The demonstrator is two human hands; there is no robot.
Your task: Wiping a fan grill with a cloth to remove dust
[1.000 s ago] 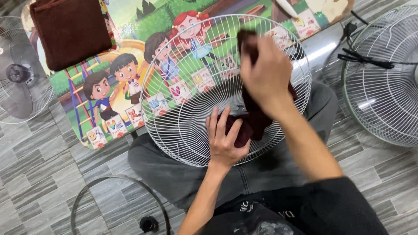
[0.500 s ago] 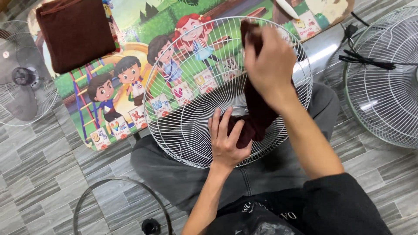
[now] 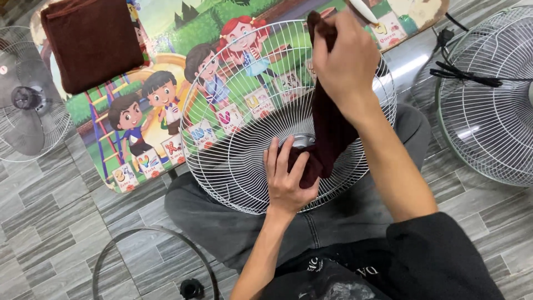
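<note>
Wiping of white fan grille [image 3: 244,139] in progress, grille resting on lap. Right hand [image 3: 347,61] had its grip closed on dark maroon cloth [image 3: 327,133] near the rim; left hand [image 3: 286,180] pressed the cloth's lower end at the hub. Next move likely calls for steady drag along wires.

No pkgs, labels, signs, screens.

Up and left of the grip, a folded dark brown towel [image 3: 91,41] lies on a low desk [image 3: 161,128] whose top carries a colourful cartoon of children. Far left stands a grey bladed fan [image 3: 25,100]. Right of the grip lies another white wire grille [image 3: 488,105] with a black cable [image 3: 463,75]. Below left, a thin wire ring [image 3: 152,261] rests on grey floor tiles [image 3: 44,222].
</note>
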